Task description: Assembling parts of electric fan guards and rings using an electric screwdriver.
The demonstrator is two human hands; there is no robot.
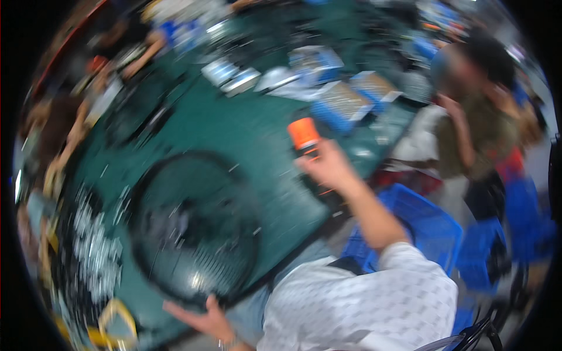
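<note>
The whole picture is motion-blurred. My right hand (328, 167) is stretched out over the green table (234, 128) and is closed around a tool with an orange top and a black body (304, 136). My left hand (202, 319) lies low at the table's near edge with its fingers spread, just beside the rim of a large round black wire grille (193, 228). It holds nothing that I can see. The grille lies flat on the table between my two hands.
Blue trays of small parts (342, 105) and silvery packs (234, 76) sit at the table's far side. Blue crates (427, 225) stand on the floor at right. Another person (474, 117) sits at right, others (123, 52) at far left. Yellow tape roll (117, 322) near the left edge.
</note>
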